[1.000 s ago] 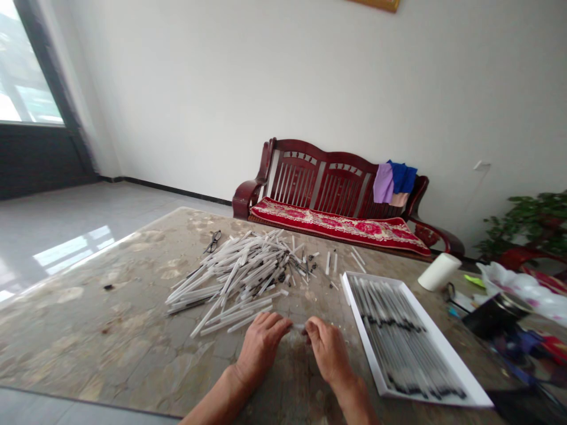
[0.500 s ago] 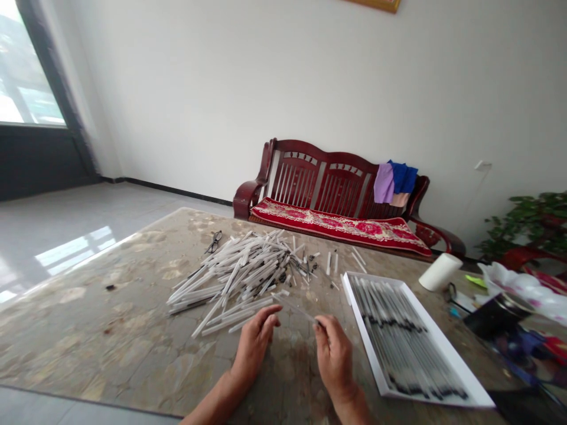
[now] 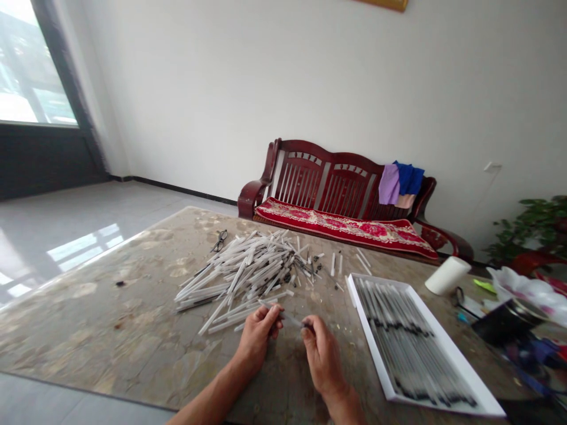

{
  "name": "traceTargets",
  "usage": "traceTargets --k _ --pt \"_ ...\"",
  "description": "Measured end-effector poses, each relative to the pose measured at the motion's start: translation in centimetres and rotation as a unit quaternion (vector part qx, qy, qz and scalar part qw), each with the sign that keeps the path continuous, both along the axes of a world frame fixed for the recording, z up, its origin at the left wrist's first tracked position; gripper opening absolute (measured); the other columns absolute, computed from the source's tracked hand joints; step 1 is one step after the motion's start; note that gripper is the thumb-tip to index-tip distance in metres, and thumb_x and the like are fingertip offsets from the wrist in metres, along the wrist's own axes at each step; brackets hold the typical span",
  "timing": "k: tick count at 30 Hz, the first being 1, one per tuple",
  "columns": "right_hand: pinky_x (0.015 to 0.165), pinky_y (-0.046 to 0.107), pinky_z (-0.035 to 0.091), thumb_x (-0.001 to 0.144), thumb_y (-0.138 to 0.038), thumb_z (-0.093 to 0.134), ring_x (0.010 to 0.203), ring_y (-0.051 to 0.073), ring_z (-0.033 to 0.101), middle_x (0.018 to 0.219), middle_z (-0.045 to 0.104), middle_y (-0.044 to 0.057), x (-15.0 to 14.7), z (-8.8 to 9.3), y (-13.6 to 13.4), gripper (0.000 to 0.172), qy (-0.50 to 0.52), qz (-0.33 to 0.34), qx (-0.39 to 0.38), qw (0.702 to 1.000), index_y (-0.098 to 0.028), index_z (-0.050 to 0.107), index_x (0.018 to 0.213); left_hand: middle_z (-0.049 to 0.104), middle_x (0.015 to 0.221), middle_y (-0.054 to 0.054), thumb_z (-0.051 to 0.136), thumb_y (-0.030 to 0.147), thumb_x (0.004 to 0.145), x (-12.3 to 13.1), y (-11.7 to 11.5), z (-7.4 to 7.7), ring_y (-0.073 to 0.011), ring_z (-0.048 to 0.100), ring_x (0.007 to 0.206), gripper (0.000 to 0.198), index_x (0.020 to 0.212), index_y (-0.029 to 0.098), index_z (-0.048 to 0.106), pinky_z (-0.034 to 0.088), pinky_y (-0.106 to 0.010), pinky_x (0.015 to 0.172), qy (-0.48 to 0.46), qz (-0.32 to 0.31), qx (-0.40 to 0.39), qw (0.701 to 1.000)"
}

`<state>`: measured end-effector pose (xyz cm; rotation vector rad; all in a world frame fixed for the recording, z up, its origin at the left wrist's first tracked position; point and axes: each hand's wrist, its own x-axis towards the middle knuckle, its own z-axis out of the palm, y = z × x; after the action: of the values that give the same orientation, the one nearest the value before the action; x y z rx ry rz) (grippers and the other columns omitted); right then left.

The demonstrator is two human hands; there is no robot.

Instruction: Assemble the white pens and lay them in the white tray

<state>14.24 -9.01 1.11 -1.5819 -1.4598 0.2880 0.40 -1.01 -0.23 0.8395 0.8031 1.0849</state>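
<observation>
Between my hands is a thin clear plastic tube, held at a slant above the table. My left hand is closed around its upper-left part, and the tip pokes out past the fingers. At the other end, which looks dark, my right hand pinches it between thumb and fingers. Just beyond my left hand lies a loose pile of whitish tubes. To the right of my right hand, a white shallow box holds two rows of clear tubes with black ends.
Glasses lie behind the pile, and small black bits are scattered at its right. A white roll and a dark cup stand on the right of the patterned table. Past the table is a wooden bench.
My left fingers have closed on the tube, where before they were loosely apart beside its end. My right hand has come closer to the left, still gripping the tube.
</observation>
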Motion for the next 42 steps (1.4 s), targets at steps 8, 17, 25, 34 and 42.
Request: traceTargets --k 8,17,25,34,42 --pt "0.044 0.022 0.035 0.095 -0.06 0.03 0.045 0.013 0.047 0.051 0.05 -0.003 -0.9 -0.9 0.4 0.052 0.148 -0.016 -0.089 0.985 -0.022 0.053 0.067 0.058 0.05 0.003 0.078 0.057 0.06 0.1 0.1 -0.1 -0.0077 0.045 0.042 0.047 0.074 0.014 0.067 0.03 -0.018 0.042 -0.006 0.002 -0.004 1.0" --pt "0.038 0.02 0.028 0.087 -0.064 0.04 0.038 0.009 0.035 0.046 0.039 -0.007 -2.3 -0.2 0.3 0.05 0.265 0.005 -0.121 0.957 -0.023 0.042 0.059 0.056 0.048 0.004 0.077 0.058 0.06 0.1 0.1 0.1 -0.008 0.044 0.041 0.046 0.069 0.014 0.066 0.03 -0.018 0.041 0.004 -0.005 0.023 1.0" --pt "0.045 0.024 0.027 0.09 -0.057 0.038 0.042 0.011 0.041 0.045 0.046 -0.002 -0.4 0.7 0.6 0.05 0.074 -0.12 -0.045 0.989 -0.022 0.046 0.055 0.058 0.053 0.002 0.064 0.048 0.076 -0.1 -0.3 -0.7 -0.0124 0.048 0.043 0.031 0.067 0.018 0.066 0.04 -0.024 0.046 0.218 0.065 0.189 0.955" --pt "0.057 0.022 0.034 0.096 -0.032 0.042 0.06 0.013 0.058 0.065 0.062 0.001 -0.9 3.9 -0.5 0.034 -0.174 0.066 -0.016 0.982 -0.02 0.057 0.069 0.068 0.08 -0.004 0.055 0.024 0.085 -0.1 -0.7 -0.9 -0.0189 0.065 0.074 0.016 0.089 0.024 0.07 0.052 -0.027 0.07 0.273 0.079 0.397 0.873" --pt "0.082 0.023 0.044 0.089 -0.01 0.044 0.103 0.019 0.064 0.113 0.068 0.01 10.0 2.1 7.1 0.034 -0.277 -0.182 -0.187 0.925 -0.018 0.065 0.115 0.058 0.059 0.002 0.066 0.045 0.078 -0.2 -0.7 -0.1 -0.0148 0.055 0.051 0.028 0.089 0.019 0.068 0.045 -0.024 0.048 0.155 0.094 0.178 0.967"
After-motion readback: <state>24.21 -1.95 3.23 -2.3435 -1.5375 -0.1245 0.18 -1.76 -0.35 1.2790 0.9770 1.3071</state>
